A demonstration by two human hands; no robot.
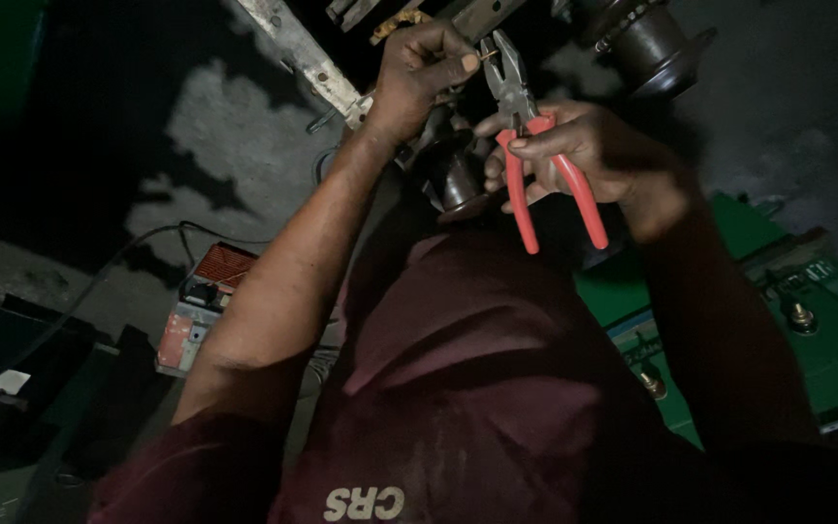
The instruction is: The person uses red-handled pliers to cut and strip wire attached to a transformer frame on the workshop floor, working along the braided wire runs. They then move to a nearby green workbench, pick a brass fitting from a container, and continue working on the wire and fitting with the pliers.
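- Head view was taken from above the person's maroon shirt [497, 388], with both arms raised toward 12 o'clock.
- Pliers [535, 146] with red handles were gripped by the right hand [584, 150]; fingers were wrapped round one handle, the handles were spread apart, and the steel nose pointed to 11 o'clock.
- A thin pin or wire end [488, 54] was observed just at the pliers' nose, at the thumb tip of the left hand [424, 73].
- The left hand was closed into a narrow pinch against a dark round metal part [453, 170]; what was pinched could not be told.
- A grey metal bar [307, 58] was noted at 10 o'clock of the left hand.
- A red boxed unit [201, 311] with a cable lay at 8 o'clock, and a green case [826, 320] at 4 o'clock.
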